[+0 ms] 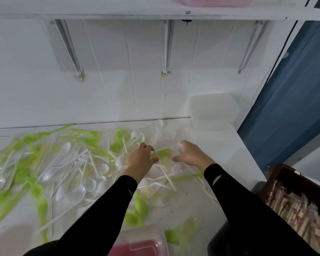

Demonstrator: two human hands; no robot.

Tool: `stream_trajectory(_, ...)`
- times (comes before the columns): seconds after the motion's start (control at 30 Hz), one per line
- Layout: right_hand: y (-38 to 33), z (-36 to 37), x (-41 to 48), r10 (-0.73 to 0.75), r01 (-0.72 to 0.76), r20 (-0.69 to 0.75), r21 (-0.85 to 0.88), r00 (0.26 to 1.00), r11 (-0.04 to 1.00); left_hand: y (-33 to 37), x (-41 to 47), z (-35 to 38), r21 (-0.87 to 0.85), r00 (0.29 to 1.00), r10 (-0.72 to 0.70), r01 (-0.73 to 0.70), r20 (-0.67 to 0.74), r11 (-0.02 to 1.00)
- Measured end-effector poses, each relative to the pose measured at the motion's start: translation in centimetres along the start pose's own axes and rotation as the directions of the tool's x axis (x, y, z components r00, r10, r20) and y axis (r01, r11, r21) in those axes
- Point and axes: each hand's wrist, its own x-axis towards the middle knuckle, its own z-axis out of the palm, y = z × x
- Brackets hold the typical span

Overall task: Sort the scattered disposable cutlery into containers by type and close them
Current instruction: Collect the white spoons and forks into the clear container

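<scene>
Nearest me, well short of both hands, a pink-lidded box (140,244) sits at the front edge of the tabletop (220,145). Off the edge, below the right forearm, a dark crate (277,174) holds paper-wrapped sticks.

Further in, the two hands are close together over the right end of the cutlery (72,163). This green and white jumble of spoons and forks spreads far out to the left of the left hand (142,157). That hand's fingers are bent down into the pile, but it is too blurred to tell whether they have caught anything. The right hand (190,154) is curled, and it seems to grip a white spoon (180,147) whose bowl shows at the knuckles.

Beyond the right hand, against the wall, two cloudy white boxes (213,111) are stacked with a lid on top. High above is a shelf (155,13).

I think sorting has barely begun. The pieces lie interlocked, so lifting one could drag a fork along with a spoon. A sweep of the right sleeve could flick light pieces over the edge into the crate.

I can read no label. The wrappers carry red print, but it is too smeared to read.
</scene>
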Motion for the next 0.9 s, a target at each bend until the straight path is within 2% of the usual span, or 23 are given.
stream_trajectory(0.17, 0.2, 0.5, -0.1, 0.098, -0.094, 0.022, -0.135, 0.995, 0.986, 0.1, -0.1, -0.2, -0.089, 0.998, -0.013, 0.008, -0.055, 0.996)
stream_trajectory(0.37, 0.1, 2.6, 0.0, 0.087, -0.082, 0.015, -0.219, 0.996, 0.972, 0.3, -0.3, -1.9, -0.279, 0.986, -0.102, 0.061, -0.134, 0.958)
stream_trajectory(0.47, -0.2, 2.9, -0.1, 0.076, -0.072, 0.010, -0.207, 0.997, 0.976, -0.1, 0.0, -2.5, -0.372, 0.984, -0.076, 0.010, -0.164, 0.928)
stream_trajectory(0.67, -0.3, 2.3, 0.9, 0.105, -0.105, 0.006, 0.070, 0.994, 0.992, 0.1, 0.5, -4.0, -0.620, 0.969, -0.047, -0.117, -0.243, 0.776)
stream_trajectory(0.73, -0.3, 1.9, 1.0, 0.121, -0.106, -0.057, 0.216, 0.991, 0.971, -0.1, 0.7, -4.2, -0.693, 0.960, -0.070, -0.145, -0.273, 0.707)
stream_trajectory(0.8, -0.4, 1.5, 1.1, 0.119, -0.053, -0.156, 0.374, 0.981, 0.926, -0.5, 0.8, -4.7, -0.719, 0.939, -0.132, -0.147, -0.317, 0.679)
stream_trajectory(0.9, -0.3, 0.7, 1.5, 0.114, 0.055, -0.314, 0.483, 0.943, 0.874, -1.2, 0.8, -5.8, -0.779, 0.885, -0.256, -0.166, -0.388, 0.605)
